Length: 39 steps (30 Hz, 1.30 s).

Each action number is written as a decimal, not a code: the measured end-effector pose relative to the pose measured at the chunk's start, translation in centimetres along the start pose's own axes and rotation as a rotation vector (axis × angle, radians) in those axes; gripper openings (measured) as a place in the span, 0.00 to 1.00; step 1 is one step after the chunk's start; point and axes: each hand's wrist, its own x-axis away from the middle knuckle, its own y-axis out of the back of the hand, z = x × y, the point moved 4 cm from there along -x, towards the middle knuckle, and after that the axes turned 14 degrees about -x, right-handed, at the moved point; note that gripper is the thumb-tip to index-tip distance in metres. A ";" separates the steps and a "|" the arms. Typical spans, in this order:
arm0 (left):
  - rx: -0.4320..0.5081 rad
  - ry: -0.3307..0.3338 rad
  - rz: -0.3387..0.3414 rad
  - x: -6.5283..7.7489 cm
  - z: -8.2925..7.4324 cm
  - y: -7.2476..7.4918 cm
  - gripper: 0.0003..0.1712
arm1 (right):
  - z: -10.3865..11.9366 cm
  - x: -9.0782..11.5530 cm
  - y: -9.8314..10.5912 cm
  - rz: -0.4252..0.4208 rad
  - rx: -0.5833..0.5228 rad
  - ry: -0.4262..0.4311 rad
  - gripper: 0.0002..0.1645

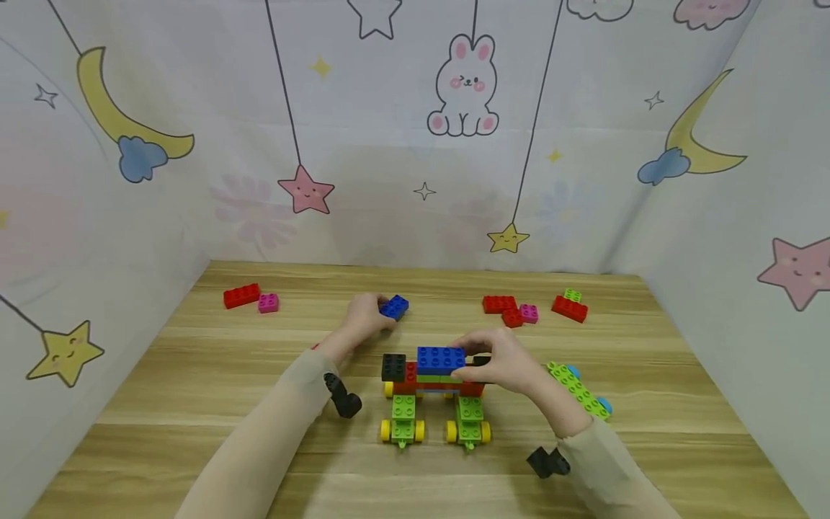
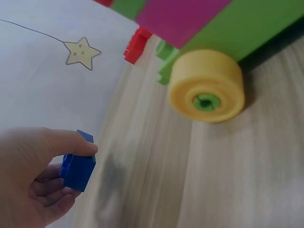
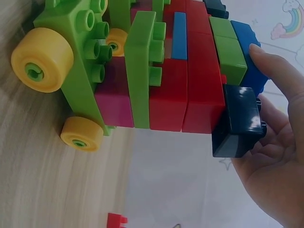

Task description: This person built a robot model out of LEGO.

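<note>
My left hand [image 1: 365, 315] pinches a blue brick [image 1: 395, 308] toward the back of the table; in the left wrist view, thumb and fingers grip that blue brick [image 2: 80, 170] from both sides. My right hand [image 1: 504, 358] grips another blue brick [image 1: 441, 359], seated on top of a block vehicle. Below it come green and red bricks [image 1: 472, 388], then green wheeled bases [image 1: 403, 409] with yellow wheels [image 1: 419, 431]. A black brick [image 1: 393, 367] sits at the vehicle's left end. In the right wrist view, the other black brick [image 3: 237, 121] is close to my right hand [image 3: 278, 142].
A red brick [image 1: 241, 295] and a pink brick [image 1: 268, 303] lie at back left. Several bricks, including a red one [image 1: 570, 308], lie at back right. Right of the vehicle rests a green base [image 1: 580, 391] with blue wheels. Patterned cloth [image 1: 389, 231] walls the table's back and sides.
</note>
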 end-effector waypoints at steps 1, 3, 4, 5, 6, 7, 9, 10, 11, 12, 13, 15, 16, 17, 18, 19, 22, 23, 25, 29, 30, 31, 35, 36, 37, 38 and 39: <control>0.009 -0.005 -0.006 0.1 0.0 0.2 0.30 | 0.0 0.0 0.0 0.001 -0.001 -0.001 0.22; 0.032 -0.014 -0.018 0.4 -0.1 0.6 0.30 | 0.0 0.0 0.0 0.002 -0.004 -0.005 0.22; 0.039 -0.021 -0.025 0.6 -0.2 0.9 0.30 | 0.0 0.0 0.0 0.002 -0.006 -0.006 0.22; 0.047 -0.029 -0.030 0.8 -0.3 1.2 0.30 | 0.0 0.0 0.0 0.003 -0.007 -0.008 0.22; 0.048 -0.040 -0.035 1.0 -0.5 1.5 0.30 | 0.0 0.0 0.0 0.003 -0.006 -0.010 0.22; 0.050 -0.053 -0.040 1.2 -0.6 1.8 0.29 | 0.0 0.0 0.0 0.003 -0.006 -0.012 0.23; 0.042 -0.081 -0.049 1.7 -1.0 2.5 0.29 | 0.0 -0.1 0.1 0.005 0.002 -0.019 0.23; 0.038 -0.096 -0.052 2.0 -1.2 2.9 0.29 | 0.0 -0.1 0.1 0.006 0.008 -0.021 0.23; 0.036 -0.112 -0.055 2.2 -1.4 3.2 0.29 | 0.0 -0.1 0.1 0.008 0.014 -0.024 0.23; 0.038 -0.125 -0.056 2.5 -1.6 3.5 0.29 | 0.1 -0.1 0.2 0.009 0.020 -0.026 0.23; 0.045 -0.135 -0.056 2.8 -1.8 3.8 0.29 | 0.1 -0.1 0.2 0.011 0.024 -0.028 0.23; 0.057 -0.158 -0.058 3.4 -2.4 4.5 0.29 | 0.2 -0.1 0.2 0.015 0.031 -0.029 0.24; 0.059 -0.172 -0.062 3.7 -2.6 4.8 0.29 | 0.2 -0.1 0.2 0.017 0.033 -0.027 0.24; 0.065 -0.187 -0.066 4.1 -2.9 5.1 0.29 | 0.3 -0.1 0.2 0.019 0.032 -0.025 0.24; 0.071 -0.200 -0.070 4.4 -3.2 5.4 0.29 | 0.3 -0.1 0.2 0.022 0.034 -0.022 0.24; 0.072 -0.214 -0.078 4.7 -3.5 5.7 0.29 | 0.4 -0.1 0.2 0.025 0.034 -0.018 0.24; 0.076 -0.255 -0.103 5.8 -4.2 6.7 0.28 | 0.6 -0.1 0.2 0.036 0.038 -0.003 0.25; 0.082 -0.264 -0.110 6.1 -4.4 6.9 0.27 | 0.6 -0.1 0.2 0.041 0.039 0.004 0.25; 0.086 -0.279 -0.122 6.7 -4.9 7.4 0.27 | 0.7 0.0 0.1 0.045 0.034 0.009 0.26; 0.096 -0.303 -0.131 8.1 -6.0 8.3 0.27 | 0.9 0.1 0.2 0.028 0.005 0.024 0.27; 0.091 -0.311 -0.134 8.4 -6.2 8.4 0.27 | 0.9 0.1 0.3 0.014 0.001 0.032 0.27; 0.088 -0.320 -0.138 8.7 -6.5 8.6 0.27 | 1.0 0.1 0.4 -0.005 -0.004 0.041 0.27; 0.074 -0.362 -0.155 9.9 -7.4 9.2 0.26 | 1.5 0.1 1.0 -0.102 0.000 0.094 0.27; 0.074 -0.376 -0.158 10.2 -7.6 9.3 0.26 | 1.7 0.1 1.2 -0.127 -0.001 0.100 0.27; 0.074 -0.388 -0.160 10.4 -7.8 9.4 0.26 | 1.8 0.1 1.4 -0.149 -0.005 0.104 0.28; 0.072 -0.401 -0.162 10.7 -8.0 9.5 0.26 | 2.1 0.1 1.5 -0.165 -0.008 0.108 0.29; 0.072 -0.414 -0.163 10.9 -8.2 9.6 0.26 | 2.3 0.1 1.6 -0.177 -0.013 0.113 0.29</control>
